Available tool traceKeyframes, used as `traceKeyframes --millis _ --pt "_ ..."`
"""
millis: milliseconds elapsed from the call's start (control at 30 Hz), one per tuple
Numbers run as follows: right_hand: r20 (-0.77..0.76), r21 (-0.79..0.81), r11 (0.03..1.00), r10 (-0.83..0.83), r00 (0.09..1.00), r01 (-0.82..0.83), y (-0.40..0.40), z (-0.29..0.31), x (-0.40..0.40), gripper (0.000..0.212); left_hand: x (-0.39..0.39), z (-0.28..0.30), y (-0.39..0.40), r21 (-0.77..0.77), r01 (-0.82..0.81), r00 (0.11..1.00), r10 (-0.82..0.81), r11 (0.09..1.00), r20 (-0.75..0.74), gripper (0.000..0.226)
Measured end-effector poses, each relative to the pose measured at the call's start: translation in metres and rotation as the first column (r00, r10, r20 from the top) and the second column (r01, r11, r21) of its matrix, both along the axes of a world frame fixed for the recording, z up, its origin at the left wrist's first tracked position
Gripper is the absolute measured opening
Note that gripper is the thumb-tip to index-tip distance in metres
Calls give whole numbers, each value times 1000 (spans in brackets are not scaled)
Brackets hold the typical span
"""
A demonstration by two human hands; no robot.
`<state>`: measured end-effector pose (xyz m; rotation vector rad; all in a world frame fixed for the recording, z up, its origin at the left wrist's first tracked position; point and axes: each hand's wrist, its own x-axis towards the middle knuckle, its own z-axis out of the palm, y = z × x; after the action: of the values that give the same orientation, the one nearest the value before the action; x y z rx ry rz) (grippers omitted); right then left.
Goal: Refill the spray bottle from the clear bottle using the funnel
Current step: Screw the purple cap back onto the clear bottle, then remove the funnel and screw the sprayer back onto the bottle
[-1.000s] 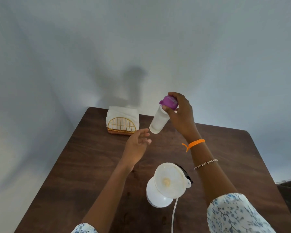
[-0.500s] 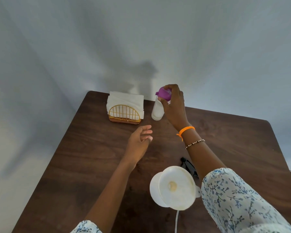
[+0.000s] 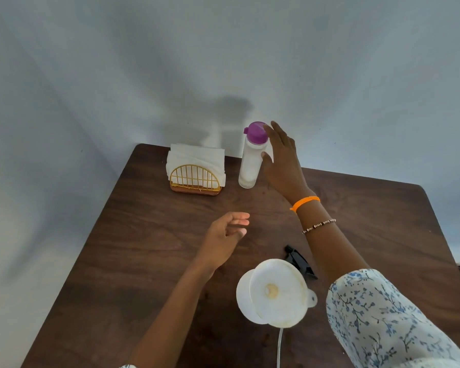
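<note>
White plastic marks the wide round funnel (image 3: 278,292), which sits in the mouth of the white spray bottle (image 3: 245,296) near the table's near edge, right of centre. A black spray head (image 3: 299,262) lies on the wood just beyond it, beside the right forearm. The tall clear bottle with a purple cap (image 3: 251,158) stands upright near the far edge, just right of a gold wire holder of white napkins (image 3: 195,172). The right hand (image 3: 283,163) hovers beside that bottle, fingers straight and spread, gripping nothing. The left hand (image 3: 223,240) floats mid-table, fingers loosely extended. Bare dark brown wooden table (image 3: 133,248) stretches open to the left and right edges.
</note>
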<state>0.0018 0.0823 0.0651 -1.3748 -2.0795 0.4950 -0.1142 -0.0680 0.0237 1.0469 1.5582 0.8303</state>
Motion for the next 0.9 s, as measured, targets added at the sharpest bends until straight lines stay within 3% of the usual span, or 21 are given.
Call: traceKeyframes --millis 167,233,367,433,500,667,800,900 --pt "-217 -92 990 -120 969 102 -50 18 24 37 2 2 -17 38 40 999 -41 998 2 29" --pt "-306 -226 971 -151 940 82 -80 26 36 23 2 3 -25 46 61 998 -62 997 21 30" --pt "-360 -362 932 -133 923 -7 -139 30 58 17 5 5 -42 76 134 990 -137 988 45 40" --pt "-389 -394 919 -170 906 3 -164 29 66 18 9 2 -51 91 175 980 -182 980 76 28" --pt "-388 -427 904 -210 897 27 -187 25 72 22 14 2 -60 93 214 965 -226 972 134 23" --pt "-315 -503 860 -280 907 91 -222 7 75 37 24 -11 -79 115 257 955 -270 960 125 39" --pt "-237 -501 849 -319 918 166 -230 -1 74 25 28 -24 -90 56 249 964 -253 967 82 52" --pt "-235 -459 862 -351 906 215 -234 -3 71 14 37 -22 -92 189 223 967 -242 956 82 34"
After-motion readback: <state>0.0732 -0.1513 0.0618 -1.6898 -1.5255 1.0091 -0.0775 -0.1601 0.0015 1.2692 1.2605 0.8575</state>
